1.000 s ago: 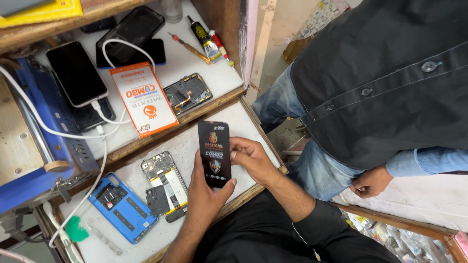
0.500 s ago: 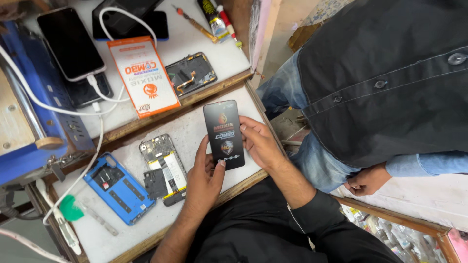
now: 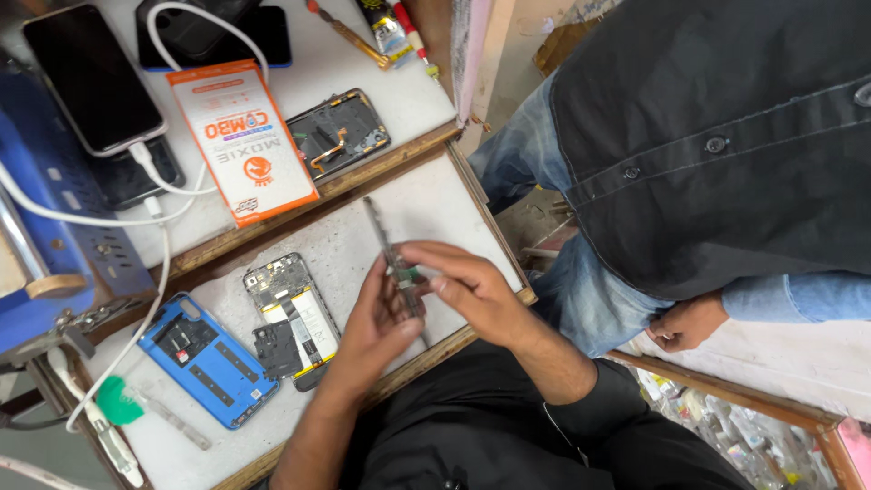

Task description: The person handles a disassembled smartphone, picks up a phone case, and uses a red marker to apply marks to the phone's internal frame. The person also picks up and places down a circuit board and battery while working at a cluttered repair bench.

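**Both hands hold a thin phone screen edge-on above the counter**

The left hand (image 3: 376, 331) and the right hand (image 3: 472, 290) meet over the white counter (image 3: 435, 204), with a thin phone screen (image 3: 392, 259) between them. The screen is turned so that only its narrow edge shows, a dark strip running from the hands up and away toward the wooden rail. The left hand cups it from below, its fingers (image 3: 395, 308) curled loosely around the lower end. The right hand's fingers (image 3: 426, 259) are pressed close together, thumb against forefinger, pinching the screen's edge near a small green spot. How tightly either hand grips cannot be told, since motion blurs the screen.

Just left of the hands, an opened phone (image 3: 290, 318) lies flat with its insides showing, and beside it rests a blue back cover (image 3: 204, 358). Beyond the rail, on the upper level, lie an orange and white box (image 3: 240, 141), another stripped phone frame (image 3: 337, 134) and a phone on a white charging cable (image 3: 91, 77).

To the right stands another person in a dark shirt (image 3: 726, 136) and jeans, one hand (image 3: 685, 322) hanging well apart from the work.
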